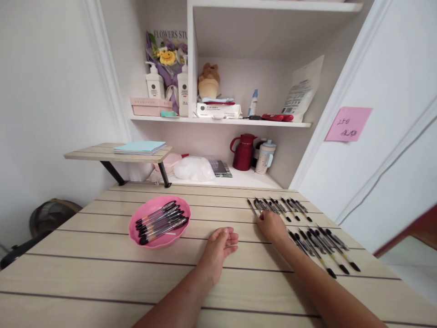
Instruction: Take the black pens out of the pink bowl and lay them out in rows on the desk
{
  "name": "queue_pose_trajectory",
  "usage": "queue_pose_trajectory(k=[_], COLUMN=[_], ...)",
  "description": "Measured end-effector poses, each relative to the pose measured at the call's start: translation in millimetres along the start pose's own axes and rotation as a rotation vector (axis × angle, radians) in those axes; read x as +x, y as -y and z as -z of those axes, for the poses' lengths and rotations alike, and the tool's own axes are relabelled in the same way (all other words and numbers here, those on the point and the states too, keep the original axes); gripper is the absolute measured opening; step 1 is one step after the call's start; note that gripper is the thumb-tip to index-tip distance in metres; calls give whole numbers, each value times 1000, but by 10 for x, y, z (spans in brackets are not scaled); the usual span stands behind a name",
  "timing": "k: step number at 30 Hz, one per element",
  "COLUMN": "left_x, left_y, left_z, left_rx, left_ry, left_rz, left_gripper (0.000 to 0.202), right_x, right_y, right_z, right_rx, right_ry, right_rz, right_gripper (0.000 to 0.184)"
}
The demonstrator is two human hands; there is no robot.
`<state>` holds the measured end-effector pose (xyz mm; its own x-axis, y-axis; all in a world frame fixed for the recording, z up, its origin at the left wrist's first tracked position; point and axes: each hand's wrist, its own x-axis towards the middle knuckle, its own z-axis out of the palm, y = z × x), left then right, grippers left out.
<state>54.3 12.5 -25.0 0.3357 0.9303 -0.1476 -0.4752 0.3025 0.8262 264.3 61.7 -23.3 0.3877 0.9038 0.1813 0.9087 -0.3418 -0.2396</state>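
My right hand (273, 225) is at the left end of the far row of pen parts (285, 207), its fingers pinched at the near end of a slim dark pen part (251, 207); the fingertips are partly hidden. My left hand (220, 246) is at mid-table, palm turned to the right, fingers loosely extended with nothing in them. A nearer row of pen parts (324, 246), with black caps, clear barrels and thin tips, lies right of my right forearm. To the left, a pink bowl (133, 223) holds several clear pens (160, 223) with black caps, all lying slantwise.
A small raised shelf (88, 152) on black legs stands at the back left, bearing blue paper (139, 147). Behind the table are a plastic bag (194, 168), a red jug (243, 152) and a cup (265, 157). A pink note (348, 124) is stuck on the right wall.
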Motion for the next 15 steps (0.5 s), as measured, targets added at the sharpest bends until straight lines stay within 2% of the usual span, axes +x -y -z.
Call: queue_pose_trajectory(k=[11,15], left_x=[-5,4], left_y=[9,12], left_z=[-3,12], left_rx=[11,15], left_ry=[6,21], left_rz=[-6,-3], left_gripper=[41,42], right_x=[11,0], right_y=[-175,-154], right_z=[21,54], right_rx=[-3,-25], right_ry=[-15,5], right_rz=[8,1], right_gripper=[28,31])
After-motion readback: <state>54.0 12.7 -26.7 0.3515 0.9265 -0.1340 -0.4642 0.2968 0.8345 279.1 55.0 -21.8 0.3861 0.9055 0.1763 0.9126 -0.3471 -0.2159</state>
